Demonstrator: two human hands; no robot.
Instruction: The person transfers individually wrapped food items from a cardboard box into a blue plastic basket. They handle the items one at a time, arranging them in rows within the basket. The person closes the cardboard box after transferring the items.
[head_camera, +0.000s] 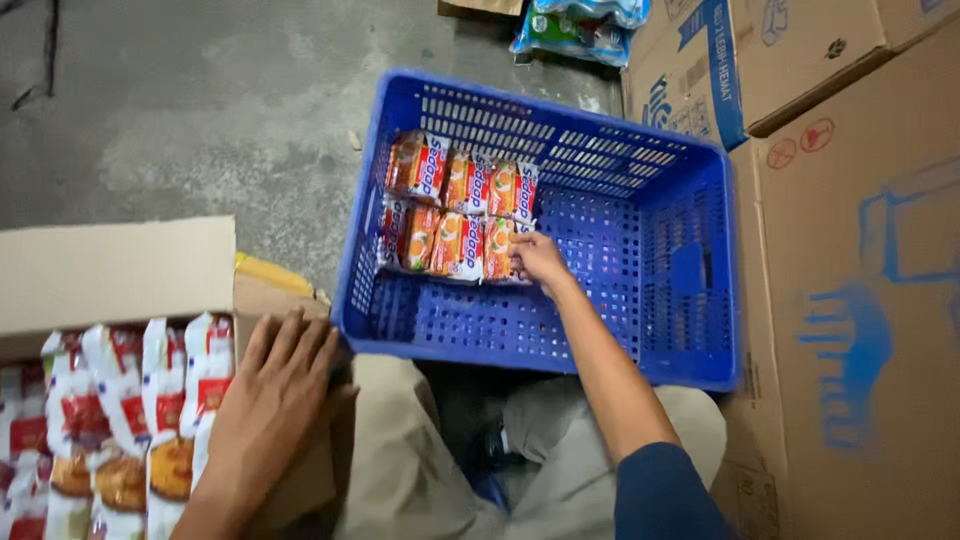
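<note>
- Cardboard is the material of the open box (120, 265) on the left; it stands on the grey concrete floor (180, 120) and is full of white-and-red snack packets (165, 400), which stand upright in tight rows.
- On the near corner of this box rests the left hand (275, 400), flat, fingers spread, holding nothing.
- In the middle stands the blue plastic crate (700, 330) with perforated walls. Inside it lie orange-and-red packets (455, 215) in two short rows against the far left wall.
- By my judgement the work is at an early stage: only about eight packets are in the crate, most of its bottom is bare, and the box appears nearly full.
- The right hand (540, 260) reaches into the crate and its fingers close on the last packet (500, 250) at the right end of the near row; this packet touches its neighbours.
- On the right side large cardboard cartons (860, 300) with blue prints stand just beside the crate.
- At the top, behind the crate, lies a bundle of green-and-blue packages (580, 25); what they contain I cannot tell.
</note>
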